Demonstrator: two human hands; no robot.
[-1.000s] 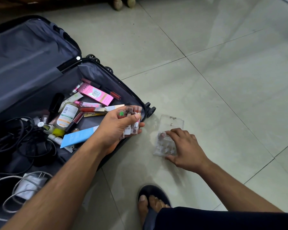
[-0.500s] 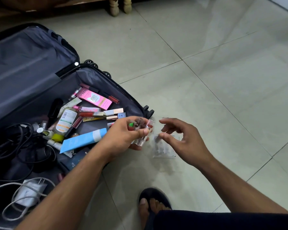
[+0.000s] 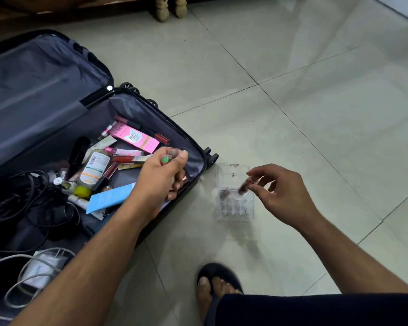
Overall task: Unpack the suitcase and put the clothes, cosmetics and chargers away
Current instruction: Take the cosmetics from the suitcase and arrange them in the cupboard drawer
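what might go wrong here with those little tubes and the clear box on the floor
The right hand only pinches the small dark red tube by its tip above the clear plastic organiser box; it could slip and miss a slot. The left hand holds several small clear tubes in one grip, so one may drop onto the tiled floor.

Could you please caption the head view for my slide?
Right hand lowers a lipstick into a clear organiser; left hand holds more.
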